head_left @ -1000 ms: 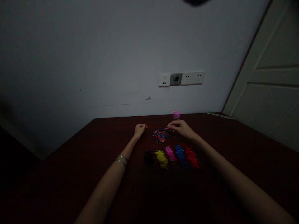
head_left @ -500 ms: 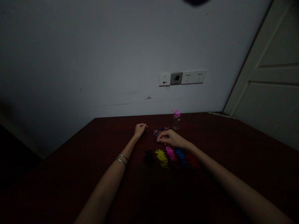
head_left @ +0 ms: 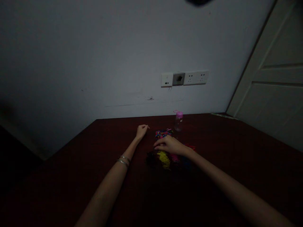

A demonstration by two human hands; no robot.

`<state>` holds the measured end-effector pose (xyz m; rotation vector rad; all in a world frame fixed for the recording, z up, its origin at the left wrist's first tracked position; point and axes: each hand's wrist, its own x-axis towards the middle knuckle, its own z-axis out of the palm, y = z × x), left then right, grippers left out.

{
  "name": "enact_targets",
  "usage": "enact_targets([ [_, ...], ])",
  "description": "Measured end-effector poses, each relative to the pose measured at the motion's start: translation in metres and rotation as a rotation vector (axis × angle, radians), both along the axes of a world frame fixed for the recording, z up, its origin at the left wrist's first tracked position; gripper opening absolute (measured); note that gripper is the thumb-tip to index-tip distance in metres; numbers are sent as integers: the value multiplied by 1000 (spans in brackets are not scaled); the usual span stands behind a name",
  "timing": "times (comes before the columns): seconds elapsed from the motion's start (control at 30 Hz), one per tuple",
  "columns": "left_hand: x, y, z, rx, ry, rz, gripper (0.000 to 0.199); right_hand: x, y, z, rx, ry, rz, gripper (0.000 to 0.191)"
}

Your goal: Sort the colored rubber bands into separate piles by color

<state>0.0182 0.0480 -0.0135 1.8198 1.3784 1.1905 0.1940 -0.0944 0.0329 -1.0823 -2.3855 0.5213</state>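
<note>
- The right hand [head_left: 171, 145] reaches over the bench [head_left: 113, 135], fingers [head_left: 161, 141] bent and nearly together at the tips; whether they pinch a band I cannot tell.
- The mixed pile of coloured bands [head_left: 163, 133] lies just beyond those fingers, partly hidden by the hand.
- Nearer the wearer, the yellow bands [head_left: 164, 160] sit just below the fingertips, the black bands [head_left: 151, 158] to their left.
- The pink bands [head_left: 175, 158], blue bands [head_left: 186, 162] and red bands [head_left: 191, 147] are partly covered by the right hand and forearm.
- The left hand [head_left: 141, 131] rests left of the mixed pile, loosely curled; its grip is unclear.
</note>
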Motion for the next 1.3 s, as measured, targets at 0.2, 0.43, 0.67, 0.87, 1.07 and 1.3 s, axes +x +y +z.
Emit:
enact_targets([
  [0.2, 1, -4, 5, -21, 30, 10, 35, 53, 26, -1, 42, 287, -250, 35],
  [0.43, 0, -1, 2, -39, -15, -55, 35, 119, 45, -37, 51, 401, -584, 46],
  [0.67, 0, 5, -5, -40, 53, -180, 30, 135, 53, -55, -25, 506, -698, 52],
  [0.87, -1, 0, 11, -209, 264, -538, 20, 136, 55, -57, -23, 476, -684, 49],
  [1.07, 6, -6, 18, -225, 375, -638, 19, 132, 50, -54, -22, 432, -670, 47],
  [1.3, 10, -7, 13, -133, 399, -568, 19, 131, 49, -53, -7, 408, -662, 46],
])
